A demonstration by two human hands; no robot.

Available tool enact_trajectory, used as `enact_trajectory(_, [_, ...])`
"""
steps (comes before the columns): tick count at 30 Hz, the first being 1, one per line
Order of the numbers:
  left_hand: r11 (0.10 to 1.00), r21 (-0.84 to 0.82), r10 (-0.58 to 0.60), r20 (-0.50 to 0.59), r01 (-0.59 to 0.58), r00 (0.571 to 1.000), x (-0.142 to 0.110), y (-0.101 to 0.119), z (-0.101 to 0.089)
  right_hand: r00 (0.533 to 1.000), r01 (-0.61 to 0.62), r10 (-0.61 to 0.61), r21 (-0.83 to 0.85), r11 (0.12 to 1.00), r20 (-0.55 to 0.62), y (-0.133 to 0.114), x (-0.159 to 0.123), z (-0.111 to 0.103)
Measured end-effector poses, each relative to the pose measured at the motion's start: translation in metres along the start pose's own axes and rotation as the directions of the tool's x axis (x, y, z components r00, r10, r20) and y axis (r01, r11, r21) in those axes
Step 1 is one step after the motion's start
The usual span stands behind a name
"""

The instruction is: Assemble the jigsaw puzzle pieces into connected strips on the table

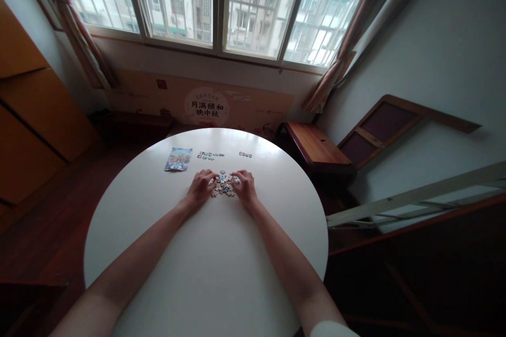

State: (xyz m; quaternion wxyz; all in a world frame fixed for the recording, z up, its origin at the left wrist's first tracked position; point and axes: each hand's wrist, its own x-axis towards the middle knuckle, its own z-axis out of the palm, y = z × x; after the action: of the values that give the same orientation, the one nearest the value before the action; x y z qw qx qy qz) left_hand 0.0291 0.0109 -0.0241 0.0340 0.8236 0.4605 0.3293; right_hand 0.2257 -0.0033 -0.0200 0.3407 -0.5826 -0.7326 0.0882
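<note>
A small heap of loose jigsaw pieces [223, 184] lies on a round white table [205, 274]. My left hand [202, 186] rests at the heap's left side with its fingers curled onto the pieces. My right hand [244, 185] sits at the heap's right side, fingers also curled down against the pieces. Whether either hand pinches a single piece is too small to see. Farther back lie a joined strip of pieces [210, 156] and a smaller joined bit [245, 154].
A picture card or packet [178, 159] lies at the table's back left. A wooden bench [316, 147] stands to the right behind the table. Orange cabinets [31, 116] line the left wall, boards lean on the right wall, and a barred window spans the back.
</note>
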Motion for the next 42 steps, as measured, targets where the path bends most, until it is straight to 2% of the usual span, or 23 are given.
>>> enact_trajectory(4, [1.000, -0.006, 0.008, 0.004, -0.008, 1.000, -0.001, -0.001, 0.000, 0.993, 0.084, -0.081, -0.032, 0.996, 0.088, -0.004, -0.003, -0.003])
enact_trajectory(9, [1.000, 0.009, 0.004, 0.003, -0.004, 1.000, -0.001, -0.001, 0.000, 0.975, 0.169, -0.167, -0.001, 0.986, 0.144, -0.006, -0.005, -0.004])
enact_trajectory(16, [0.980, 0.090, -0.166, -0.133, 0.179, 0.977, -0.001, -0.005, 0.003, 0.956, 0.219, -0.214, -0.005, 0.976, 0.200, -0.008, -0.006, -0.007])
enact_trajectory(20, [0.978, 0.070, -0.190, -0.091, 0.197, 0.977, 0.000, -0.006, 0.004, 0.957, 0.225, -0.222, 0.009, 0.974, 0.187, -0.007, -0.006, -0.006])
enact_trajectory(27, [0.964, -0.057, -0.261, -0.026, 0.259, 0.965, 0.004, -0.012, 0.004, 0.973, 0.179, -0.181, 0.028, 0.983, 0.145, -0.005, -0.004, -0.005])
enact_trajectory(32, [0.953, -0.045, -0.298, 0.056, 0.300, 0.953, 0.005, -0.009, 0.001, 0.976, 0.187, -0.192, 0.056, 0.981, 0.106, 0.000, -0.004, -0.001])
enact_trajectory(37, [0.956, -0.016, -0.292, 0.076, 0.294, 0.953, 0.005, -0.006, 0.000, 0.973, 0.221, -0.228, 0.123, 0.967, 0.041, 0.006, -0.002, 0.006])
enact_trajectory(42, [0.957, -0.061, -0.277, 0.078, 0.282, 0.958, 0.005, -0.005, -0.002, 0.970, 0.237, -0.242, 0.148, 0.960, 0.018, 0.009, -0.002, 0.009])
